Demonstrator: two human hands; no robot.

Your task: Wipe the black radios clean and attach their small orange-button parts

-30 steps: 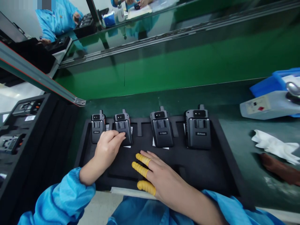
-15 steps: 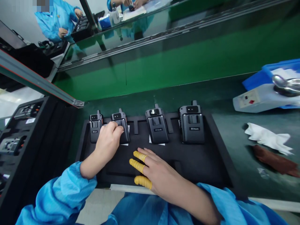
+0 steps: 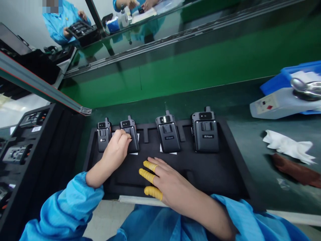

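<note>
A black foam tray point(image 3: 225, 174) on the green bench holds several black handheld radios standing in a row. My left hand point(image 3: 115, 150) has its fingers curled on the second radio from the left point(image 3: 130, 134), gripping its lower body. The leftmost radio point(image 3: 103, 134) stands just beside that hand. My right hand point(image 3: 165, 182) lies flat and open on the tray's foam in front of the third radio point(image 3: 167, 134), with yellow finger cots on three fingers. The fourth radio point(image 3: 205, 132) stands to the right, untouched.
A black rack point(image 3: 17, 157) with more devices stands at the left. At the right are a white machine point(image 3: 281, 103), a blue bin point(image 3: 288, 78), a white cloth point(image 3: 288, 145) and a brown item point(image 3: 298, 170). A green conveyor point(image 3: 188, 67) runs behind; people in blue work beyond it.
My left hand has slid up from the radio's lower edge and curled its fingers onto its body. The right hand has stayed flat on the foam.
</note>
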